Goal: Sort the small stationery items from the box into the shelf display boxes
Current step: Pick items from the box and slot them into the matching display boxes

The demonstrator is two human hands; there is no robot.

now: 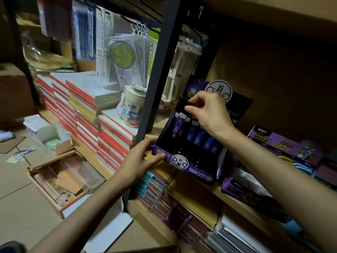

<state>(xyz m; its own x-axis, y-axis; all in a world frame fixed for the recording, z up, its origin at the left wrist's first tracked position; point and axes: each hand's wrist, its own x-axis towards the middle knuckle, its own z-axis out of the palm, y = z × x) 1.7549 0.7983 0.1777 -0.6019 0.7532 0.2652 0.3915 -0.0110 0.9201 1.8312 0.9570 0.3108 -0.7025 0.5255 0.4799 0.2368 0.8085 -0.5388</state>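
A purple display box (193,169) stands on the wooden shelf, holding a row of small blue and purple lead tubes (198,136). My left hand (140,159) holds the box's front left corner, thumb on the rim and fingers along the front wall. My right hand (207,108) hovers over the back of the box and pinches a small dark item between thumb and fingers. The item is mostly hidden by the fingers.
A black shelf post (156,84) rises just left of the box. Stacks of red-edged notebooks (87,114) and a white cup (133,108) sit to the left. Another purple display box (284,148) stands on the right. An open white box (49,136) and a wooden tray (62,178) lie on the floor.
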